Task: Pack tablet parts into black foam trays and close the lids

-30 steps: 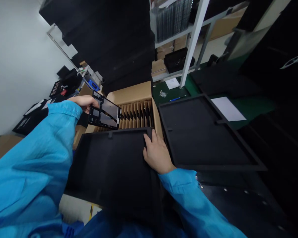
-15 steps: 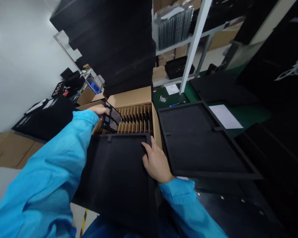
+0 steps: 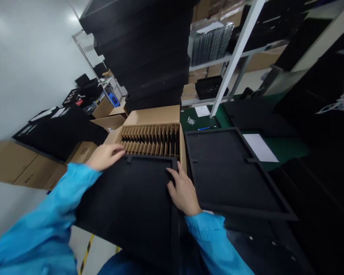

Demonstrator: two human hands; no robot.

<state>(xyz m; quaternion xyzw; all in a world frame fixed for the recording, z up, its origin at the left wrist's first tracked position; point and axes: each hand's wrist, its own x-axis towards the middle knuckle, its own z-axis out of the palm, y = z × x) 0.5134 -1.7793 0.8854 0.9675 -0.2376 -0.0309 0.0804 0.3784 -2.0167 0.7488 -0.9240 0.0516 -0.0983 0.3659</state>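
My left hand (image 3: 106, 156) hovers at the upper left corner of a black foam tray (image 3: 126, 202), and it holds nothing. My right hand (image 3: 183, 189) grips that tray's right edge. Beyond the tray's top edge stands an open cardboard box (image 3: 150, 116) with rows of cardboard dividers (image 3: 150, 139). Dark items stand between the dividers, but I cannot tell what they are. The tray hides the near part of the box.
A second black tray (image 3: 232, 172) lies to the right on a green-topped bench, near a white sheet (image 3: 259, 148). A tall stack of black trays (image 3: 143, 57) rises behind the box. White shelving (image 3: 237, 57) holds boxes and packaged goods. Cardboard cartons (image 3: 14, 162) line the left wall.
The dark framed panels in my left hand earlier no longer show there. That hand has moved down and left, and is empty. My right hand stays on the tray.
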